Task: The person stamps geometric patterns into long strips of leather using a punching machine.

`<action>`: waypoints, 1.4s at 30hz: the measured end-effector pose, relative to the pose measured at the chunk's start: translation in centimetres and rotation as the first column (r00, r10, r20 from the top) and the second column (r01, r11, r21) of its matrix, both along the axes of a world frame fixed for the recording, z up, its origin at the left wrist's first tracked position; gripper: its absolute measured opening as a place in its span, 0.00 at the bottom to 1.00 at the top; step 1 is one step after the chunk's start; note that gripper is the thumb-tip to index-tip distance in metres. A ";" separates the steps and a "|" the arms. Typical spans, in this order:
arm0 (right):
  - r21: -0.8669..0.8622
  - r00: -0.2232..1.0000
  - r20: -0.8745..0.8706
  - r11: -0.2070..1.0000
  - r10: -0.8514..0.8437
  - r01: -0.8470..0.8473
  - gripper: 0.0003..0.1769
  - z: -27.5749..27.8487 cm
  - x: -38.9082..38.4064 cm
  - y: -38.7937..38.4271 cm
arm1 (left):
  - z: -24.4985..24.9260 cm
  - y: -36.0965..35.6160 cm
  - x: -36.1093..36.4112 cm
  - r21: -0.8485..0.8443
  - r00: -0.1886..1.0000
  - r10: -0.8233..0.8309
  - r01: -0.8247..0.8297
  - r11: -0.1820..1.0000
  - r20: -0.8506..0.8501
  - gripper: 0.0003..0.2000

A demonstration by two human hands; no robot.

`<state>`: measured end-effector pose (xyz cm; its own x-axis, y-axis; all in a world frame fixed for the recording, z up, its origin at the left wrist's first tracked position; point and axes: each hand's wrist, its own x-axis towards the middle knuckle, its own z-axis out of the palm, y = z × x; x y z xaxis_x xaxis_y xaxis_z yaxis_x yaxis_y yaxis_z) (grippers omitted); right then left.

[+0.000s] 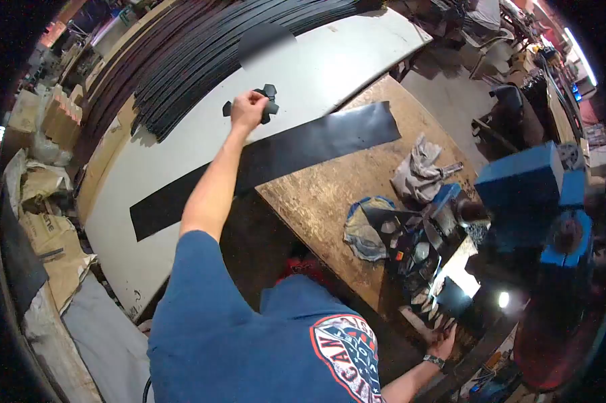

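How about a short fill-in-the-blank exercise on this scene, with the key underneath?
1. The left hand is at small dark pieces on a table coloured ____.
2. The long strip is coloured ____.
3. The arm with the wristband is the person's ____ one.

Missing words: white; black; right.

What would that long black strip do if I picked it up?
The strip looks thin, so it might droop. It lies flat, so it probably won't roll. Its shiny patches suggest it could feel slippery.
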<state>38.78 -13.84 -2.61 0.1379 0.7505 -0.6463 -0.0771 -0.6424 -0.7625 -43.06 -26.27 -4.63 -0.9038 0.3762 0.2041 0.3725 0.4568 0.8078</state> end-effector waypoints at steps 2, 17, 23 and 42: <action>-0.024 0.998 -0.037 0.998 0.060 -0.061 0.33 -0.8 1.4 0.1 | -1.8 -0.9 -4.5 -0.106 1.000 0.000 0.003 0.994 0.030 0.13; -0.148 0.712 -0.632 0.950 -0.304 0.274 0.26 -3.4 1.4 0.0 | 3.9 8.3 41.3 0.112 0.436 -0.850 0.899 0.423 -0.295 0.29; 0.055 0.674 -0.699 0.922 -0.239 0.384 0.19 -4.6 0.9 0.2 | 4.2 10.2 44.9 -0.123 0.489 -0.803 0.824 0.554 -0.341 0.19; 0.265 0.929 -0.317 0.922 -0.192 0.281 0.08 0.1 -2.3 0.7 | 2.9 16.2 44.4 -0.253 0.360 -0.858 0.849 0.465 -0.368 0.21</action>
<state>36.49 -13.15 -2.47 0.1830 0.8826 -0.4330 -0.4363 -0.3218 -0.8403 1.36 -10.10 -1.78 0.0731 0.9047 0.4198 0.8347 -0.2859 0.4708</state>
